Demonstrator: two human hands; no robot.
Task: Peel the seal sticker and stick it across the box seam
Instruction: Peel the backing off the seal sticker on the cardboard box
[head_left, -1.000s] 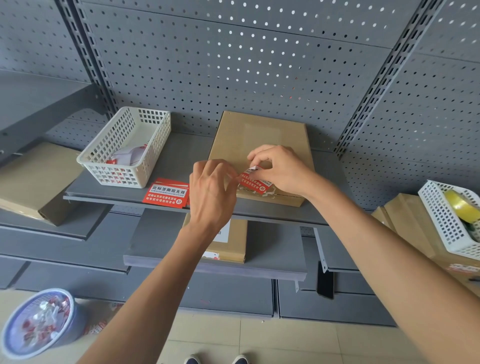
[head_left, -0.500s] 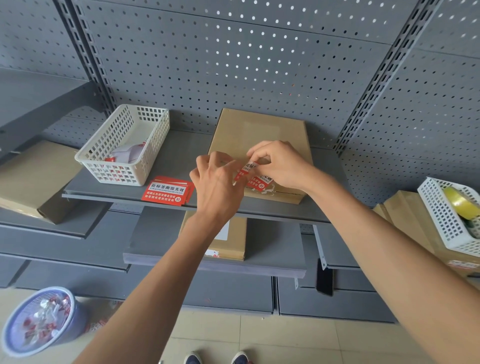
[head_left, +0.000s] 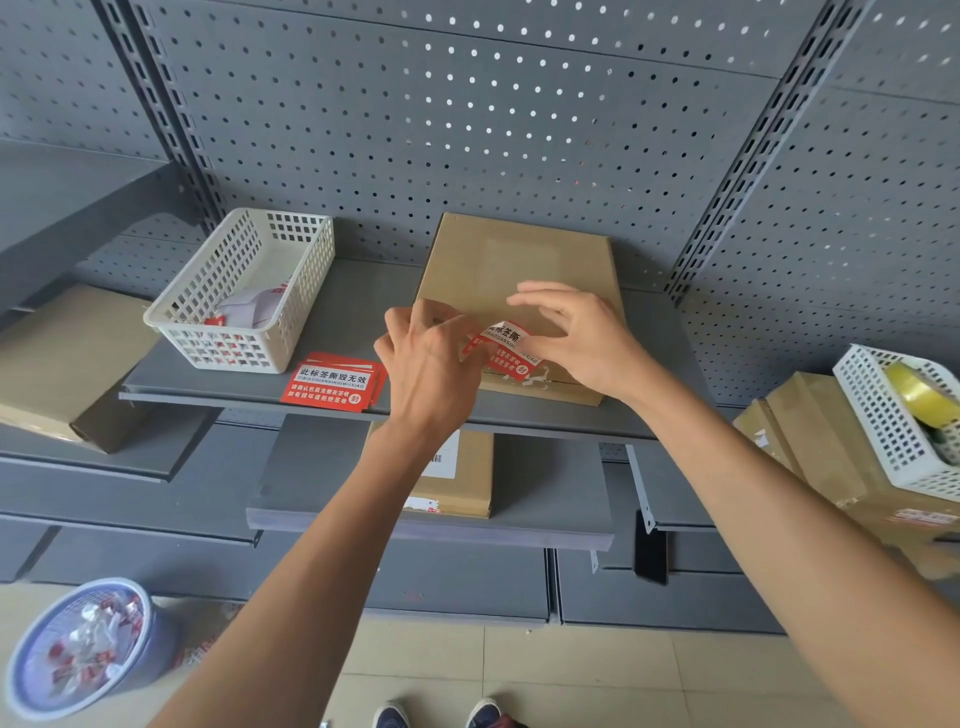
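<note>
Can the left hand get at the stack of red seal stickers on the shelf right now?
Probably yes. The stack of red seal stickers lies in the open on the shelf, just left of the left hand, with nothing between them. But that hand is pinching the seal sticker with the right hand.

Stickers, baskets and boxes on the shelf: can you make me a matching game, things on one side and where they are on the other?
Things:
1. stack of red stickers
2. white basket
3. yellow tape roll
4. blue bin

Places:
A. on the floor, lower left
B. in the basket at far right
C. on the shelf, between basket and left hand
D. left end of the shelf

Pairs: 1-C, 2-D, 3-B, 4-A
</note>
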